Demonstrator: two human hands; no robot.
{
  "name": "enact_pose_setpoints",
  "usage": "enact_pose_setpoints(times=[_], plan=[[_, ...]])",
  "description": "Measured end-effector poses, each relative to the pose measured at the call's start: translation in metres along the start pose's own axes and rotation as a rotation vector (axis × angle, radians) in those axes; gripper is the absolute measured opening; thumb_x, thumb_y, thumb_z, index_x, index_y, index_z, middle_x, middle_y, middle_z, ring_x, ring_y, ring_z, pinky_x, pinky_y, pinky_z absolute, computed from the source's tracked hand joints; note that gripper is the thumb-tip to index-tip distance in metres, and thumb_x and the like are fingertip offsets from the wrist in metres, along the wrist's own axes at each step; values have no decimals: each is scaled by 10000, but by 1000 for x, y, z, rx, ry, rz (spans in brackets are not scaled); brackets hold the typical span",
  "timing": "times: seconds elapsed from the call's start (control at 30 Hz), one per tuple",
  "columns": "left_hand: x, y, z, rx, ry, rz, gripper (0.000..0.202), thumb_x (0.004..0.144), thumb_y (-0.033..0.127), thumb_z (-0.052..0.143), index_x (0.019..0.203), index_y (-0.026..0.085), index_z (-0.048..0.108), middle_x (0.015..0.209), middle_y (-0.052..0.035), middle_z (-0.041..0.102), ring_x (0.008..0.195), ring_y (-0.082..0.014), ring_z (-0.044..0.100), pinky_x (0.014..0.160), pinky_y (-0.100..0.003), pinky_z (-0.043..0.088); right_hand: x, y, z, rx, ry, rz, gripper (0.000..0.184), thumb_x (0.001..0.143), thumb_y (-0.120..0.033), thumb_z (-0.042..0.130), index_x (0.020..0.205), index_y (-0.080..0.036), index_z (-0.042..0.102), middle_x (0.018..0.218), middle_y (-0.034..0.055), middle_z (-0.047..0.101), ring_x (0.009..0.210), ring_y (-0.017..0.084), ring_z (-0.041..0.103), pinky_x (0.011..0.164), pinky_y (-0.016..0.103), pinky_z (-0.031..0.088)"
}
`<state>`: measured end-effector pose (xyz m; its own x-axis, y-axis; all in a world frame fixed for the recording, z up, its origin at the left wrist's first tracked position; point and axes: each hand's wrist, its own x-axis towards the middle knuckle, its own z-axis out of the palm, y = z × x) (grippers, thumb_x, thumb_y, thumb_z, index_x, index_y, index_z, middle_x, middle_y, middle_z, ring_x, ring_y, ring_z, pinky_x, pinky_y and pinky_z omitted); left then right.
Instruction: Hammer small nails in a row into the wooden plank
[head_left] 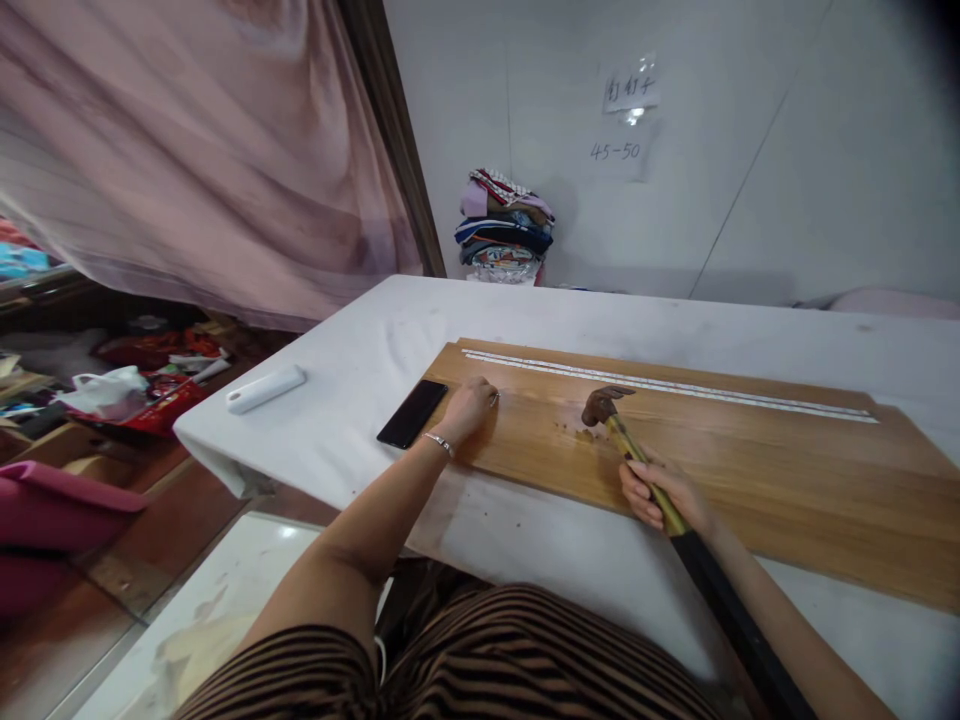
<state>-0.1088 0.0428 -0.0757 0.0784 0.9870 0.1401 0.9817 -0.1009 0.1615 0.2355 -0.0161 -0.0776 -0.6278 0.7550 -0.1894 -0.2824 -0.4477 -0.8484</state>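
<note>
My right hand [660, 490] is wrapped round the handle of a claw hammer [675, 525], partway up its yellow and black shaft. The hammer's rusty head [598, 406] is over the wooden board [720, 470], near a few small brown bits [581, 433]. At the board's left end, my left hand [471, 408] is closed with its fingertips low over the wood. A shiny spot shows at its fingers, and I cannot make out what they hold. A black phone [412, 414] lies just left of this hand. Along the board's far side runs a white measuring tape [675, 387].
The board rests on a table with a white cover [345, 350]. A white cylinder [266, 389] lies near the table's left edge. Folded clothes [506, 230] are stacked against the wall behind. A pink curtain [247, 150] hangs at left, above a cluttered floor. A white surface [217, 560] stands at lower left.
</note>
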Motion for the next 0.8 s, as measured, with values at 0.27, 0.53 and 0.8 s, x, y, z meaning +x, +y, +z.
enact_pose_setpoints(times=[0.27, 0.53, 0.8], plan=[[-18, 11, -4, -308, 66, -156, 251, 864, 182, 519, 990, 180, 735, 1077, -75, 722, 1030, -184, 646, 961, -283, 476, -2, 0, 0, -15, 12, -53, 278, 838, -357, 657, 786, -225, 418, 552, -98, 448, 310, 28, 304, 285, 131, 291], [-40, 11, -23, -205, 24, -254, 192, 848, 306, 574, 905, 185, 712, 977, -64, 723, 885, -184, 646, 784, -265, 483, -3, -3, 4, -6, 5, -54, 297, 848, -364, 646, 751, -221, 404, 544, -93, 441, 311, 25, 304, 282, 134, 294], [-39, 26, -24, -41, -63, -247, 190, 853, 226, 534, 892, 195, 717, 1014, -93, 711, 916, -220, 653, 769, -284, 480, -4, -6, 5, 3, 1, -49, 234, 845, -345, 640, 850, -236, 434, 550, -97, 457, 310, 35, 322, 287, 141, 313]])
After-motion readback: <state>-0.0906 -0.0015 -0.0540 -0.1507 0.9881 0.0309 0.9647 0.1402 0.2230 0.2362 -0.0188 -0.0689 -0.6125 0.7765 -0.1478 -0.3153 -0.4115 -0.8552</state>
